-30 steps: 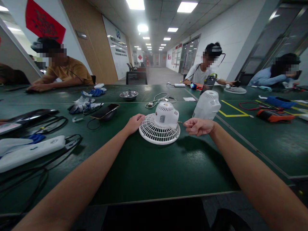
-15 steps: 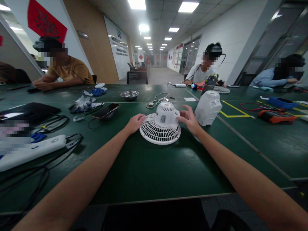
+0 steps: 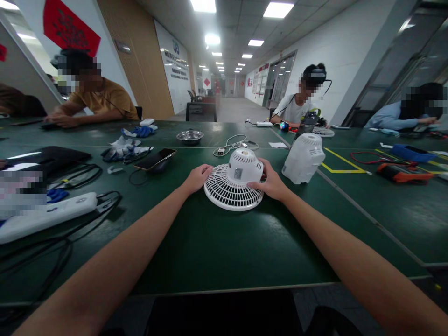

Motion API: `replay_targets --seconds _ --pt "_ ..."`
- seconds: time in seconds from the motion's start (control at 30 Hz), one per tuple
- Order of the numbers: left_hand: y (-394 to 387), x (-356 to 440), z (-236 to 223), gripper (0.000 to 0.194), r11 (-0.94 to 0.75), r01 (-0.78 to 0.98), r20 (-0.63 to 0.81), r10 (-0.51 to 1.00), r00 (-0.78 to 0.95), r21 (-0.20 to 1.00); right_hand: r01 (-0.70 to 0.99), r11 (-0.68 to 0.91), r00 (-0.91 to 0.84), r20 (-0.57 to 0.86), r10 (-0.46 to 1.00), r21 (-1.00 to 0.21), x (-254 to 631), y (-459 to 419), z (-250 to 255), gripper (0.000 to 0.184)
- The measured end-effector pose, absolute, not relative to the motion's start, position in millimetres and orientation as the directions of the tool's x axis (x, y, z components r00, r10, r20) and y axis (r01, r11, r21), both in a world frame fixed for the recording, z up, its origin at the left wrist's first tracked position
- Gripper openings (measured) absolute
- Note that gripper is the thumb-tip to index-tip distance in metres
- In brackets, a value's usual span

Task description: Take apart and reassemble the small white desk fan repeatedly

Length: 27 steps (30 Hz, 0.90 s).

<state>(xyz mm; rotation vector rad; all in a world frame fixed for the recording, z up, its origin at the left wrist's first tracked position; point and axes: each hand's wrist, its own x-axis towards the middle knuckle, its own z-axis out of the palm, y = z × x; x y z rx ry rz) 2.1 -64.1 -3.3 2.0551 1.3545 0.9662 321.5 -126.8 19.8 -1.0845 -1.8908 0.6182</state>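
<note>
A white fan head (image 3: 234, 200) lies grille-down on the green table, its round motor housing (image 3: 245, 163) on top with a small label. My left hand (image 3: 199, 178) is closed at the left rim of the grille, with the fingertips partly hidden. My right hand (image 3: 271, 181) wraps the right side of the housing, thumb in front and fingers behind. Right of it, a white fan base (image 3: 304, 159) stands upright and apart from my hand. Behind the fan head lies a coiled white USB cable (image 3: 233, 148).
A metal bowl (image 3: 189, 136), a phone (image 3: 156, 159) and crumpled gloves (image 3: 122, 150) lie left of centre. At far left is a white power strip (image 3: 70, 207) with black cables. An orange multimeter (image 3: 404, 173) lies right. Several people sit across the table.
My right hand has moved from a loose touch at the housing's right edge to a grip around it. My left hand stays at the rim. The view has shifted slightly.
</note>
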Motion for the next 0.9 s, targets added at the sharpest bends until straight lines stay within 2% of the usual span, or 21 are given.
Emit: replay_targets --seconds 0.3,0.63,0.8,0.9 --pt "-64 2 0 0.045 -0.355 0.596 0.247 0.934 0.258 0.721 0.474 0.473 -0.253 0.399 0.881 -0.743 320 -130 22 0.097" --pt "-63 2 -3 0.045 -0.366 0.565 0.275 0.93 0.243 0.74 0.457 0.467 -0.243 0.399 0.884 -0.757 317 -132 26 0.093" --pt "-68 3 -2 0.052 -0.337 0.404 0.253 0.935 0.247 0.85 0.461 0.466 -0.19 0.429 0.883 -0.756 311 -135 28 0.095" --pt "-71 2 1 0.073 -0.319 0.199 0.279 0.939 0.203 0.927 0.352 0.445 -0.111 0.435 0.894 -0.824 303 -137 32 0.094"
